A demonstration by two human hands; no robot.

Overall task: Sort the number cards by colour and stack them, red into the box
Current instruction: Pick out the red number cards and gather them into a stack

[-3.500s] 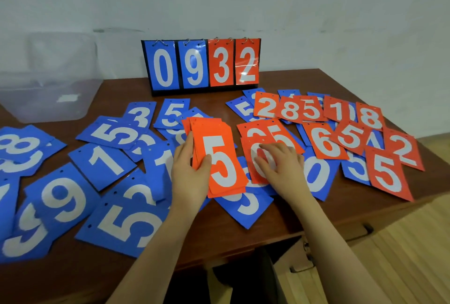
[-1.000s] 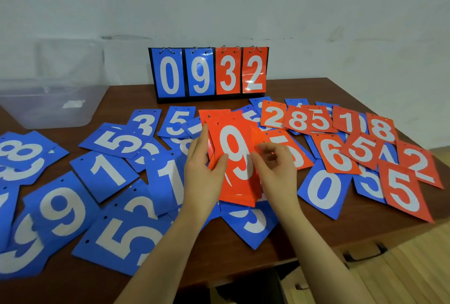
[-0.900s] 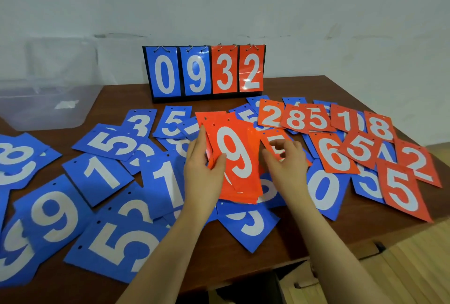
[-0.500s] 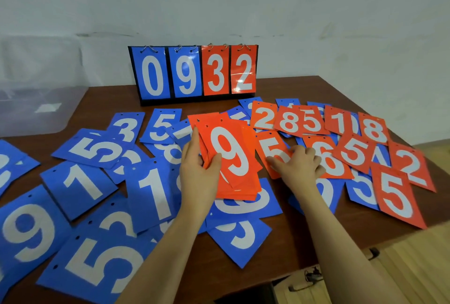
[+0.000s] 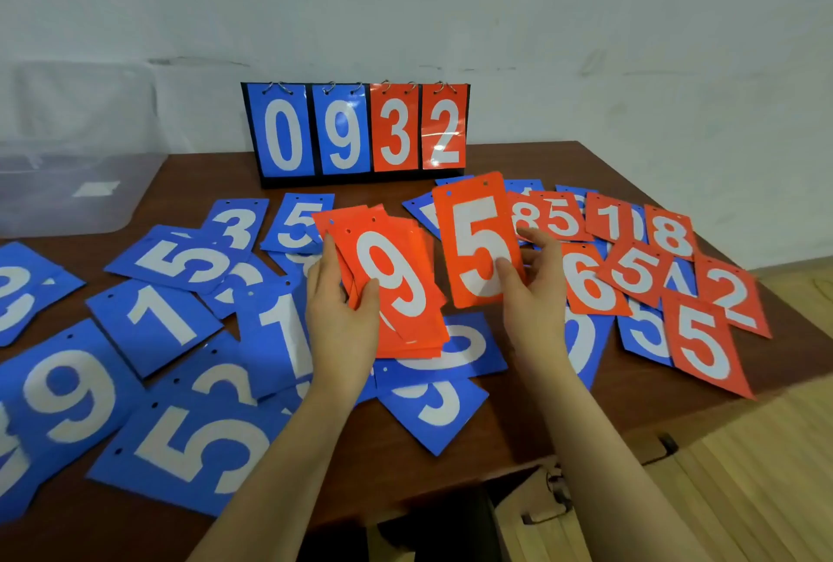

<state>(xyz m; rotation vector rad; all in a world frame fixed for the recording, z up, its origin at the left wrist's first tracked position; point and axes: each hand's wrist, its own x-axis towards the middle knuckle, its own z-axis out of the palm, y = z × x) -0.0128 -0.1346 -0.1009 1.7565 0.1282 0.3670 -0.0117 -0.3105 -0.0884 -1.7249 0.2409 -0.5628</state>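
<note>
Head view: the left hand [image 5: 342,318] grips a fanned stack of red cards [image 5: 396,286], glossy rectangles with punched holes, a white "9" on top. The right hand [image 5: 532,291] pinches a red "5" card [image 5: 478,241] beside it. Blue cards [image 5: 153,322] and loose red cards [image 5: 703,340] overlap across the brown wooden counter [image 5: 518,435]. A translucent plastic box [image 5: 67,187] sits far left, and a flip scoreboard [image 5: 356,133] behind reads "0932".
</note>
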